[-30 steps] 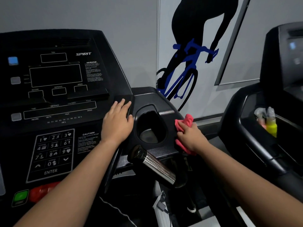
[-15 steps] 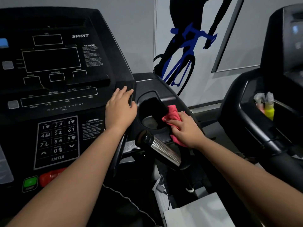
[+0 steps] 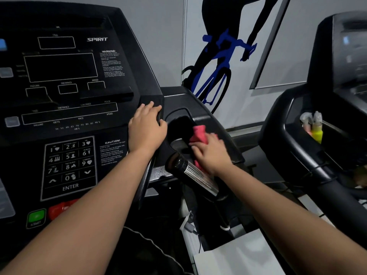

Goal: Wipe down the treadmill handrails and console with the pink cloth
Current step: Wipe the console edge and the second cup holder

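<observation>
Pink cloth (image 3: 199,133): bunched and gripped in the right hand (image 3: 210,153), its upper end poking over the rim of the cup well (image 3: 179,126), its lower end just beside the handrail grip (image 3: 195,176). Console (image 3: 79,92): black tilted panel, dark displays, white numbered keypad low down. The grip is ribbed chrome with a black cap, slanting down to the right.

console (image 3: 123,62): SPIRIT, WARNING!, CAUTION!, DISTANCE, SPEED, PACE | keypad (image 3: 69,167): digits 0–9, ENTER | green button (image 3: 36,217): START
</observation>
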Available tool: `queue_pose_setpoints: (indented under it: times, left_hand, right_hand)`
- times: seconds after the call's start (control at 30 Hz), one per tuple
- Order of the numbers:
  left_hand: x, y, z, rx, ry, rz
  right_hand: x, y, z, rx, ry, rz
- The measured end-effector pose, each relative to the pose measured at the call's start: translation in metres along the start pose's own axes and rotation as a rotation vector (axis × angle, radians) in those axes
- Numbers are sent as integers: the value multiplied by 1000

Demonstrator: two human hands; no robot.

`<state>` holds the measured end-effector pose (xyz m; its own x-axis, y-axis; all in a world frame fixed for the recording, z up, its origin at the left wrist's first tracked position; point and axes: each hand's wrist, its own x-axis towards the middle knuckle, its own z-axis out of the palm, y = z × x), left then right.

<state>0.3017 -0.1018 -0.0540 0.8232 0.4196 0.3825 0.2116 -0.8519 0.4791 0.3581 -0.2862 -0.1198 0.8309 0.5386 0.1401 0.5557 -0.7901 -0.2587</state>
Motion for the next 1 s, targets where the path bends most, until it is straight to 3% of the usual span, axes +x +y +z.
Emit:
queue_pose_setpoints:
  times: [0.07, 0.13, 0.27, 0.4, 0.43, 0.53, 0.63, 0.7, 0.83, 1.0]
  left_hand:
    - [0, 0, 0, 2, 4, 0]
    - [2, 1, 0, -1, 7, -5]
    - [2, 1, -1, -9, 22, -16]
    - [1, 0, -1, -1, 23, -13]
    - [1, 0, 0, 6, 21, -12]
    - [0, 1, 2, 29, 20, -7]
    - [-1, 5, 4, 62, 30, -18]
    - [-1, 8, 5, 79, 33, -30]
    - [0, 10, 4, 113, 53, -34]
    - [4, 9, 5, 139, 75, -29]
  right_hand:
    - [-2, -11, 2, 45, -60, -264]
    - [-2, -16, -3, 66, -133, -369]
    - [-4, -17, -1, 197, -105, -288]
    - [-18, 23, -4, 139, -115, -394]
    - [-16, 42, -6, 106, -113, -382]
    - [-10, 78, -14, 179, -28, -121]
    - [13, 83, -19, 232, -119, 153]
    - [37, 77, -19, 246, -76, 248]
    - [85, 64, -8, 240, -5, 325]
    - [134, 45, -1, 273, 79, 285]
